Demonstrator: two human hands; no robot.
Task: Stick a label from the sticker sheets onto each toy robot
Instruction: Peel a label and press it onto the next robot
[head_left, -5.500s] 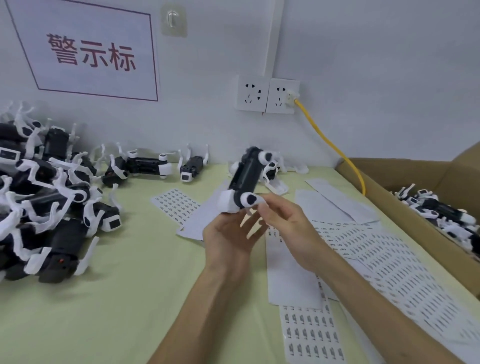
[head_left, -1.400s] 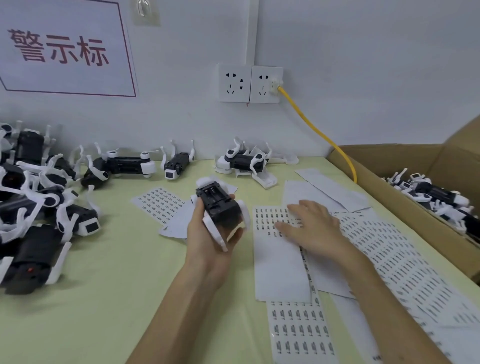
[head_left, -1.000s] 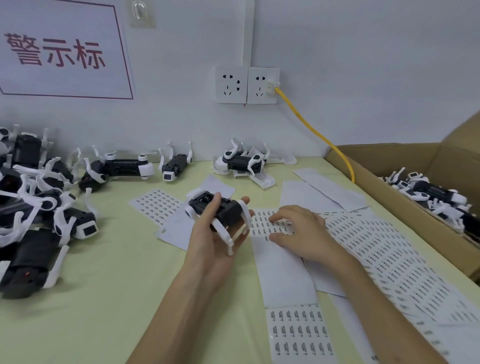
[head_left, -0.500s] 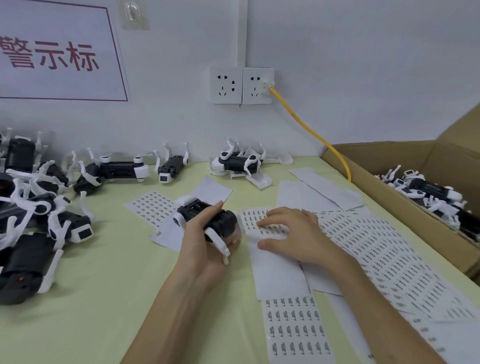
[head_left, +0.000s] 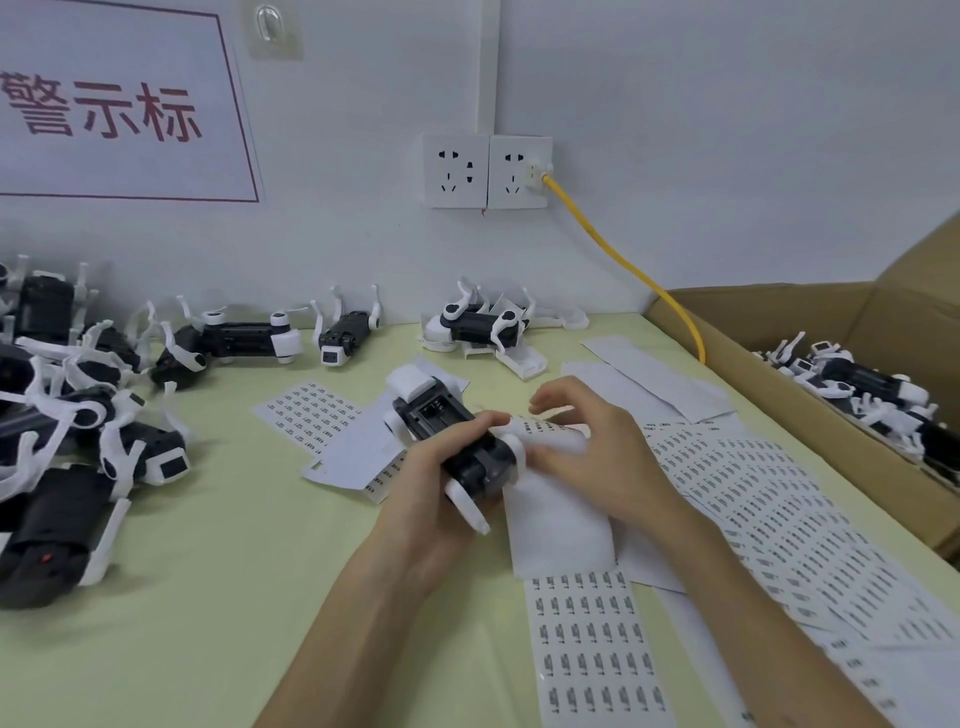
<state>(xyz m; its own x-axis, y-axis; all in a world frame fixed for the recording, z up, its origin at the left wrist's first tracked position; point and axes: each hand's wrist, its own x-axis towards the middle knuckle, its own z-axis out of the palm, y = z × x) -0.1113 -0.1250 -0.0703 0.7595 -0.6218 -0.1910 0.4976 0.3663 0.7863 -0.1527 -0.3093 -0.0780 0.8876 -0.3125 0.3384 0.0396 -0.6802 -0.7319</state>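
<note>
Gripping a black-and-white toy robot (head_left: 452, 441) in the left hand (head_left: 441, 493), fingers wrapped round the body, underside facing up, held just over the yellow-green table (head_left: 234, 597) and right against the sticker sheet (head_left: 561, 525). Pinching the curled-up top end of that sheet with the right hand (head_left: 597, 452), thumb on the paper and fingers arched over it, touching the robot's white end. Also spotting a pile of robots (head_left: 78, 415) off to the left, a few more along the wall and in the cardboard box (head_left: 779, 405) on the right, plus spare sheets (head_left: 779, 519) spread beside the box.
</note>
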